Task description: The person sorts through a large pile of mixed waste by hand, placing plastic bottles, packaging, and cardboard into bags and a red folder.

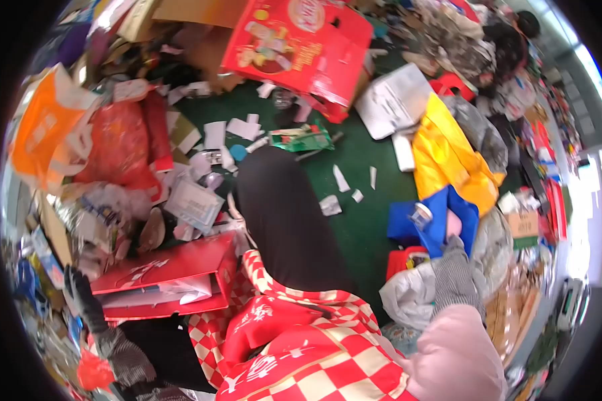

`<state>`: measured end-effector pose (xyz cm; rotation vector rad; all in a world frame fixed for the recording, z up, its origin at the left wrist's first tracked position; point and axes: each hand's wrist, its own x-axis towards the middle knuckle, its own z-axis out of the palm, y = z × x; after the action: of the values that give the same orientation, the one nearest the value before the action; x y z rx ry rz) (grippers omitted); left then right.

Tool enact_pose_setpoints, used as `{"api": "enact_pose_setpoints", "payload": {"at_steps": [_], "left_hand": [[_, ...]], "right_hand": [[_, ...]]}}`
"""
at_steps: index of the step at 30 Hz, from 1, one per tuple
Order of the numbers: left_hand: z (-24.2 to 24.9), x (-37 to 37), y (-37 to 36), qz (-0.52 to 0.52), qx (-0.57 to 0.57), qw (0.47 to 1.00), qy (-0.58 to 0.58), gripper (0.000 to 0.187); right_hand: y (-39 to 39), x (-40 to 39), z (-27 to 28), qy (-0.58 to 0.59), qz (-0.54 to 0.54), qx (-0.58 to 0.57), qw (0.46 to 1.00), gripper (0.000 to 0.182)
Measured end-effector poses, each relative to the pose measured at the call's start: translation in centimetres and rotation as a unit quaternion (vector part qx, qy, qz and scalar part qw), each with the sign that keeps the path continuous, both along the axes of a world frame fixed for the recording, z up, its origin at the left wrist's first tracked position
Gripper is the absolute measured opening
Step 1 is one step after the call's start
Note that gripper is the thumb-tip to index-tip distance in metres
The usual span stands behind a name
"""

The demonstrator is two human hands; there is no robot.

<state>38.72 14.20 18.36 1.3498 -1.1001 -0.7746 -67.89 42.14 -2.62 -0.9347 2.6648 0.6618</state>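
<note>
My left hand (83,301), in a dark grey glove, is at the lower left with its fingers stretched out. It is beside a red paper gift bag (157,277) that lies on its side, papers showing in its opening. My right hand (454,247), at the end of a grey checked cuff, holds a blue bag (438,217) by its near side. The fingers there are partly hidden. Something pink (453,224) shows against the blue, and a small shiny cup-like item (421,215) lies on it. A white plastic bag (411,294) sits under that arm.
Mixed waste surrounds me. A large red printed box (297,50) lies ahead, with a white box (394,100) and yellow bag (451,157) to its right. Orange (43,130) and red (117,137) bags lie left. Paper scraps (341,178) dot the green floor (364,227).
</note>
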Motion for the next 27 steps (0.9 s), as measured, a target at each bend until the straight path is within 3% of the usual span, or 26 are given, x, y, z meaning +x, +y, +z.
{"api": "enact_pose_setpoints", "payload": {"at_steps": [1, 2, 3, 5, 6, 7, 9, 11, 14, 18, 21, 27], "left_hand": [[-0.3, 0.5, -0.1, 0.031, 0.031, 0.999, 0.023, 0.044], [0.8, -1.7, 0.0, 0.034, 0.027, 0.999, 0.018, 0.043], [-0.8, 0.9, -0.6, 0.012, 0.015, 0.999, -0.031, 0.043], [0.6, -1.5, -1.1, 0.052, 0.058, 0.996, -0.051, 0.043], [0.6, -1.5, -1.6, 0.064, 0.070, 0.994, -0.055, 0.043], [0.7, -1.3, -1.5, 0.079, 0.081, 0.992, -0.060, 0.043], [1.1, -1.1, -1.0, 0.062, 0.076, 0.977, -0.188, 0.043], [1.4, 0.2, -0.2, 0.048, 0.065, 0.941, -0.328, 0.044], [3.1, -5.1, 1.8, 0.130, 0.017, 0.866, -0.482, 0.043], [2.4, -16.4, 4.1, 0.140, 0.014, 0.877, -0.460, 0.043], [-0.2, -24.1, 4.9, 0.093, 0.059, 0.904, -0.414, 0.043], [-4.6, -32.7, 4.1, 0.062, 0.138, 0.913, -0.379, 0.042]], "right_hand": [[3.1, -1.1, 0.2, -0.003, -0.016, 0.014, 1.000, 0.057], [1.3, 1.8, 2.2, 0.022, -0.155, -0.071, 0.985, 0.056], [-1.2, 6.0, 5.5, 0.067, -0.276, -0.237, 0.929, 0.056], [-5.0, 10.2, 8.9, 0.135, -0.256, -0.436, 0.852, 0.058], [-6.1, 10.6, 9.0, 0.143, -0.134, -0.447, 0.873, 0.057], [-7.1, 11.0, 9.1, 0.150, -0.011, -0.450, 0.881, 0.057], [-9.9, 12.5, 8.1, 0.142, 0.076, -0.412, 0.897, 0.057], [-12.3, 13.4, 7.6, 0.032, 0.073, -0.230, 0.970, 0.061], [-16.2, 13.3, 6.0, -0.009, 0.068, -0.102, 0.992, 0.071], [-21.1, 10.0, 0.2, -0.085, -0.066, -0.177, 0.978, 0.087], [-25.2, 9.4, 0.8, -0.123, -0.152, -0.215, 0.957, 0.091], [-34.8, 5.3, -2.2, -0.077, -0.097, -0.185, 0.975, 0.102]]}}
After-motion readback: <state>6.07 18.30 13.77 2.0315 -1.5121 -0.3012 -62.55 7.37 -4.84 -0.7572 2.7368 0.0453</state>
